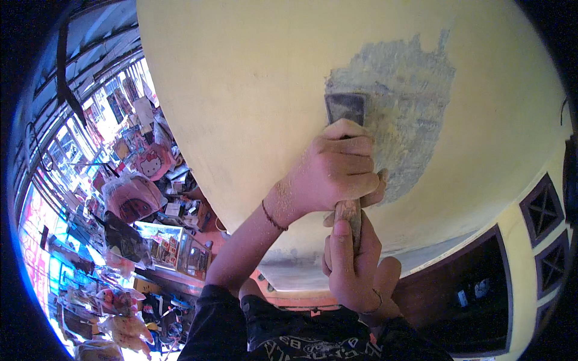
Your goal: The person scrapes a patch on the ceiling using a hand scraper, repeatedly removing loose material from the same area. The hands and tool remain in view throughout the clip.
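Observation:
A scraper with a flat, dark metal blade (346,107) and a worn wooden handle (348,212) points up the wall. My left hand (345,167) wraps around it just below the blade, and pale dust speckles the wrist. Lower down, my right hand (354,266) grips the handle's end, thumb along the wood. The blade lies against a yellow painted wall (235,90), at the left edge of a bare grey patch (406,99). That patch has a ragged outline and streaks of leftover coating. Part of the handle is hidden in my left fist.
To the left is a crowded stall with a glass display case (160,246), a pink bag (153,162) and plastic-wrapped goods (133,196). A dark-framed doorway (456,289) opens at lower right, beside dark vent blocks (542,210). The red floor (298,298) shows below the wall.

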The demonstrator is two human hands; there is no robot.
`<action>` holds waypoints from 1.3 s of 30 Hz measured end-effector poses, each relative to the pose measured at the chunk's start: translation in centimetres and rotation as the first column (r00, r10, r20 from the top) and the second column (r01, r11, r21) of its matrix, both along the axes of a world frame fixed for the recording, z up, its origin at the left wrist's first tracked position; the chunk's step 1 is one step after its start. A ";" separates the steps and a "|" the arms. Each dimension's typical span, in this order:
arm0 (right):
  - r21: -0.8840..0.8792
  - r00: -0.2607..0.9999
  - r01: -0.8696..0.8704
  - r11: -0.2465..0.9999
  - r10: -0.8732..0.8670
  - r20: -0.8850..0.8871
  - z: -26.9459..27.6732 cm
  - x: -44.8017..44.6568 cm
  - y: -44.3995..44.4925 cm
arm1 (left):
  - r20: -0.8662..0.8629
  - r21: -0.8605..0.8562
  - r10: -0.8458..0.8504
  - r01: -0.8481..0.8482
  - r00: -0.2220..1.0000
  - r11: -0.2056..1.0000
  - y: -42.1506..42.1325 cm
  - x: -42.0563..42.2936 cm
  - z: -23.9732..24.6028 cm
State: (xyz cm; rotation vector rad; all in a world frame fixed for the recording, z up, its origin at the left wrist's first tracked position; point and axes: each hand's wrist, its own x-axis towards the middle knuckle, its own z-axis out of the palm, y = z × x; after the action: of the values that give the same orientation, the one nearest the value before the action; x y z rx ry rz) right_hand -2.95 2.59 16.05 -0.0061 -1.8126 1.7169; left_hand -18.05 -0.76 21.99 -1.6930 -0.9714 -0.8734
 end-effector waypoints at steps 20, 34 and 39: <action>-0.025 0.996 0.030 0.999 -0.028 0.085 0.6 -0.2 0.4 | 0.034 -0.045 0.124 -0.123 0.992 0.991 -0.2 -0.4 0.6; -0.054 0.996 0.015 0.998 -0.011 0.086 1.0 0.1 0.2 | 0.071 -0.028 0.062 -0.060 0.996 0.998 -0.2 -0.4 0.8; -0.057 0.997 0.003 0.998 0.001 0.077 1.4 0.7 -0.3 | 0.046 -0.019 -0.007 0.008 0.999 1.000 -0.1 0.1 1.0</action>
State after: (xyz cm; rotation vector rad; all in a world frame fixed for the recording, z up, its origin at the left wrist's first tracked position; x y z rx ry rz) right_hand -2.26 2.29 17.44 -0.0981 -1.8178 1.7895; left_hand -17.98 -0.85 22.99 -1.7004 -1.0076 -0.9143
